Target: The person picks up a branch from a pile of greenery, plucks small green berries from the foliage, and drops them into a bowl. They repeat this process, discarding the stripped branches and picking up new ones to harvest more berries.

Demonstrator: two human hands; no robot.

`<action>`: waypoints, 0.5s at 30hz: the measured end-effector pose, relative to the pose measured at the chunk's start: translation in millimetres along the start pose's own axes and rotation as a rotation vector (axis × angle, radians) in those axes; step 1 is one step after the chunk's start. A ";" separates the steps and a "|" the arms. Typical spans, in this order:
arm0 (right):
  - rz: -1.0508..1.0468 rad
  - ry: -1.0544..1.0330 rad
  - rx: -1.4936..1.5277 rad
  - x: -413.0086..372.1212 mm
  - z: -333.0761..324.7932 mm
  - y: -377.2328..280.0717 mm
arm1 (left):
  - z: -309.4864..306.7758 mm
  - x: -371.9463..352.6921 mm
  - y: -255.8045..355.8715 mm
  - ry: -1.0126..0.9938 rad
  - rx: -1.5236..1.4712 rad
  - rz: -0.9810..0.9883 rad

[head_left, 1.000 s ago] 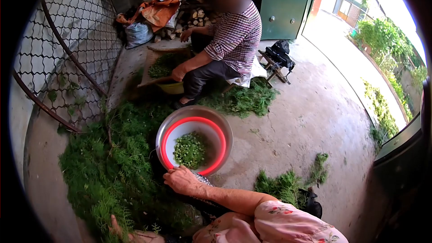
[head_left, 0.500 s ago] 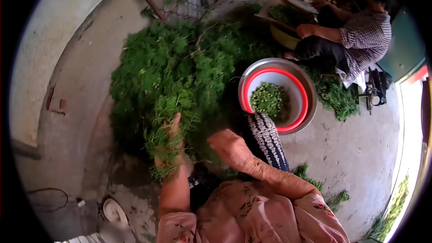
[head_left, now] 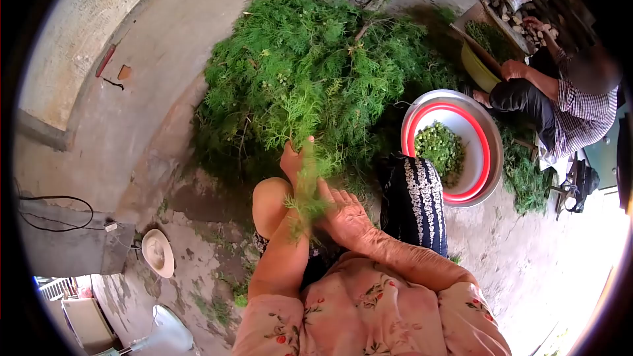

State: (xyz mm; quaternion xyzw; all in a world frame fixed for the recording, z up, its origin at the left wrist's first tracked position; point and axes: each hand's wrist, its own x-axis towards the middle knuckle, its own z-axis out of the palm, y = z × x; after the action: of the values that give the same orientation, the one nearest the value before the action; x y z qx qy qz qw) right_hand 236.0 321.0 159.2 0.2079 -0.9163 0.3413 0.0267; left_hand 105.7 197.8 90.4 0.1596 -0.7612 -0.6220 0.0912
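My left hand (head_left: 292, 162) is closed around a feathery green conifer sprig (head_left: 305, 188), which runs along my forearm and past my knee. Close beside the sprig's lower end is my right hand (head_left: 348, 219), palm down with its fingers stretched out and a little apart. Beyond both hands lies a large heap of cut conifer branches (head_left: 277, 59). To the right, a white basin with a red rim (head_left: 486, 151) sits inside a metal basin (head_left: 499, 170). Small green cones (head_left: 438, 148) fill the bottom of the white basin.
At the upper right another person (head_left: 587, 102) sits with hands at a tray of greenery (head_left: 488, 36) over a yellow-green basin (head_left: 476, 69). More cut branches (head_left: 531, 181) lie beside that seat. A pale hat (head_left: 158, 254) and a black cable (head_left: 62, 227) are at the left.
The view has swung, so the heap and basins appear farther right. My right hand has come nearer the sprig, its fingers now extended instead of curled. My left hand still holds the sprig.
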 end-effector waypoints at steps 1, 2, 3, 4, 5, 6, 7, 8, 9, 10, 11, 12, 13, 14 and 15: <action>-0.006 -0.010 0.003 0.1 1.3 -1.5 | -9.0 20.1 -30.9 -0.123 -0.189 -0.143; -0.003 0.001 0.045 -1.2 3.4 -2.7 | -13.1 10.7 -33.0 -0.114 -0.370 -0.034; -0.002 0.010 0.086 -3.1 5.8 -2.6 | -13.4 3.2 -28.3 -0.102 -0.552 0.079; -0.001 0.021 0.128 -3.3 8.7 -1.9 | -7.6 0.5 -21.6 -0.017 -0.514 -0.101; 0.024 0.057 0.161 -1.9 14.7 1.5 | -1.8 -3.1 -10.8 0.065 -0.491 -0.283; 0.049 0.095 0.193 -0.6 22.4 7.8 | -5.0 -14.4 13.4 0.052 -0.414 -0.189; 0.075 0.134 0.224 0.4 25.6 11.0 | -7.1 -19.8 26.6 0.039 -0.337 -0.095; 0.074 0.178 0.214 3.6 20.8 12.9 | -4.7 -14.0 27.0 0.041 -0.388 -0.015; 0.102 0.230 0.235 7.2 19.2 18.6 | -7.4 -15.6 27.1 -0.049 -0.508 -0.092; 0.128 0.280 0.253 8.7 19.4 27.1 | -12.9 -23.8 26.0 -0.140 -0.630 -0.172; 0.156 0.325 0.273 10.5 16.7 34.2 | -17.8 -32.2 41.1 -0.230 -0.750 -0.254; 0.348 0.251 0.547 12.1 10.0 38.1 | -21.5 -30.7 50.4 -0.309 -0.747 -0.319; 0.502 0.159 0.792 12.1 5.0 46.4 | -22.9 -31.9 58.5 -0.388 -0.781 -0.304; 0.669 0.186 1.005 15.1 -6.8 42.4 | -22.7 -28.2 52.8 -0.430 -0.824 -0.327; 0.837 0.213 1.217 17.3 -18.1 37.6 | -22.7 -24.7 49.8 -0.474 -0.866 -0.348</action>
State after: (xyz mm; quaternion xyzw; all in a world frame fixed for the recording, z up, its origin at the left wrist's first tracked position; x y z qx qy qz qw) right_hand 203.6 351.8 153.3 -0.2146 -0.5604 0.7882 -0.1369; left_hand 130.0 194.5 145.2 0.0863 -0.3963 -0.9047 -0.1306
